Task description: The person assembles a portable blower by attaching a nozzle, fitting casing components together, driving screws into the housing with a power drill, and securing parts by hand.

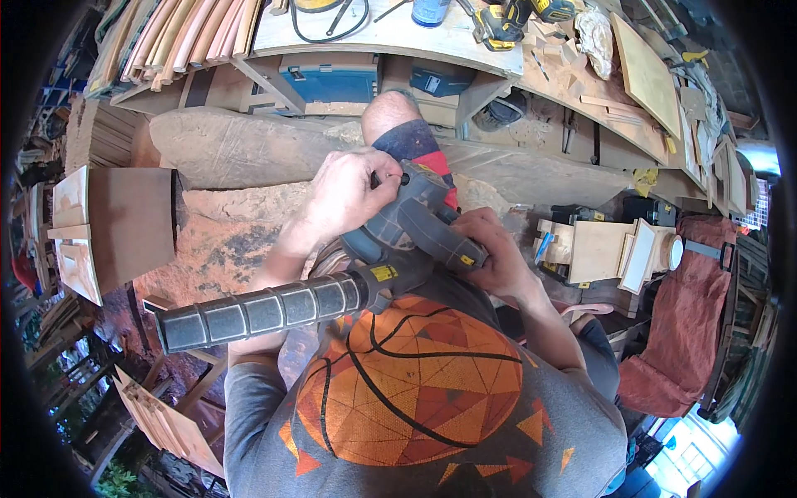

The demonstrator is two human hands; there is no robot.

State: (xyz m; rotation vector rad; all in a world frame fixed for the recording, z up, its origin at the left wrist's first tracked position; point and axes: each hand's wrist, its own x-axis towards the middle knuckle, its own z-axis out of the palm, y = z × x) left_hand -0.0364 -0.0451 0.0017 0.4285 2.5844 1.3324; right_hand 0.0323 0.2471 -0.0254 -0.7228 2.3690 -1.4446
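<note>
A dark grey power tool (419,217) with a long ribbed black tube (266,313) is held in front of my chest. It looks like a handheld blower, though its exact kind is hard to tell. The tube points to the left and small yellow labels mark the body. My left hand (353,192) is closed at the top of the body, with thumb and fingertips pinched together against it. On the other side, my right hand (498,253) wraps its fingers round the lower right part of the tool. My palms and part of the grip are hidden.
A workbench (378,31) runs along the far side, carrying cordless tools (502,25) and a blue container (429,12). Long wooden strips (195,37) lie at its left. Thick slabs (241,148) lie below it. Boards (602,249) stand right, near a reddish cover (677,332).
</note>
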